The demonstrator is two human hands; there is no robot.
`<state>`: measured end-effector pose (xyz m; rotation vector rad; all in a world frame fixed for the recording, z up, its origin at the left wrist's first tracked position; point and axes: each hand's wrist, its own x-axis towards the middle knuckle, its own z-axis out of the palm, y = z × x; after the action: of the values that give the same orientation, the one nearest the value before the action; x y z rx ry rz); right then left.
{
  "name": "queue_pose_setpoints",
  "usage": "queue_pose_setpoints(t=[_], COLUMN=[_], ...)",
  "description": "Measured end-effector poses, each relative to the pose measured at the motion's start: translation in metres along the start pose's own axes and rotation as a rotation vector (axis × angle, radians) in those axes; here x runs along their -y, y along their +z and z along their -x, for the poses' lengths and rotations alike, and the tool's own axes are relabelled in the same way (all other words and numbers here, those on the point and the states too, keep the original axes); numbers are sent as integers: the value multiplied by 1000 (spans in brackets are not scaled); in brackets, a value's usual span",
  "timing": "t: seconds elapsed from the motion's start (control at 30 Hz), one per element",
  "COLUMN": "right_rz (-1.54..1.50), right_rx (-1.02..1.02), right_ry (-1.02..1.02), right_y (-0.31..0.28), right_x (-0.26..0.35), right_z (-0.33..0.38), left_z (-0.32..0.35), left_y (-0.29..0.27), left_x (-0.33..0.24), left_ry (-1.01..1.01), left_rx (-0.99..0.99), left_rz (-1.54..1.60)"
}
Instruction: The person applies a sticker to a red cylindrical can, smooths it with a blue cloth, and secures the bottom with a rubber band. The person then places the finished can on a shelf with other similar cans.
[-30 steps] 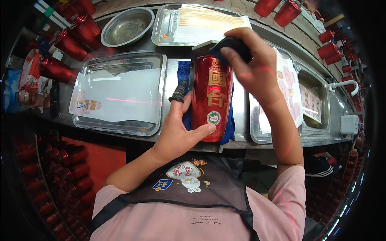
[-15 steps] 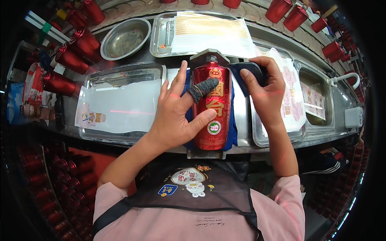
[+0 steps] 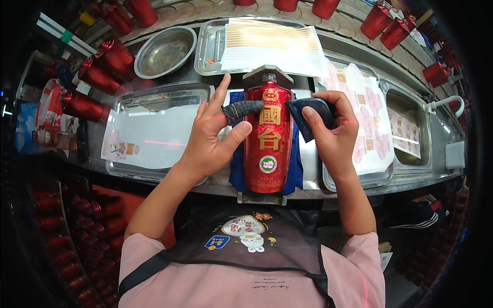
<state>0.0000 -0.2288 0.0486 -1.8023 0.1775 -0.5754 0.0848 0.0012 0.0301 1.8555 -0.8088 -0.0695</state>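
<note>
Your left hand point(image 3: 205, 134) is spread, its fingers apart and holding nothing; the dark knitted sleeve point(image 3: 241, 109) on its index finger reaches over the upper face of the red bottle point(image 3: 261, 156), with the thumb tip at that bottle's near-left edge. Whether the sleeved tip presses down, you cannot tell from here. Your right hand point(image 3: 339, 128) pinches a dark scraper point(image 3: 314, 117) between thumb and fingers, its corner overlapping the bottle's right edge in view. The bottle lies between your two hands, neck pointing away from you, on a blue cloth point(image 3: 295, 177) over a metal cradle point(image 3: 262, 199). Left of your left hand, a white sheet point(image 3: 159, 133) lies on a metal tray point(image 3: 169, 95); beyond that hand sits a round metal bowl point(image 3: 165, 51). Right of your right hand are pink-printed sheets point(image 3: 377, 131), and past them a sink point(image 3: 409, 103).
</note>
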Motion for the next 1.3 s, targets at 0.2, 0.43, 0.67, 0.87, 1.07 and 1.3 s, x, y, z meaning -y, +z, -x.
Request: queue_pose_setpoints(t=[0.2,0.43,0.67,0.87,1.07,1.3], right_rz=[-26,-10,-50,72,228,524], right_rx=[-20,-16,-39,58,38,214], right_ry=[-9,13,40,-135,-326,-708], right_y=[0,1,-5,11,9,9], right_x=[-6,-3,-1,17,21,32], right_z=[0,3,6,-7,-45,-51], left_z=[-10,-24,-17,6,7,17], left_y=[0,8,15,8,8,17], left_x=[-4,-15,-8,-2,-3,1], left_ry=[115,217,246,90,103,45], left_rx=[-39,67,53,-2,-26,-123], left_rz=[-44,-402,-395,-240,-213,-10])
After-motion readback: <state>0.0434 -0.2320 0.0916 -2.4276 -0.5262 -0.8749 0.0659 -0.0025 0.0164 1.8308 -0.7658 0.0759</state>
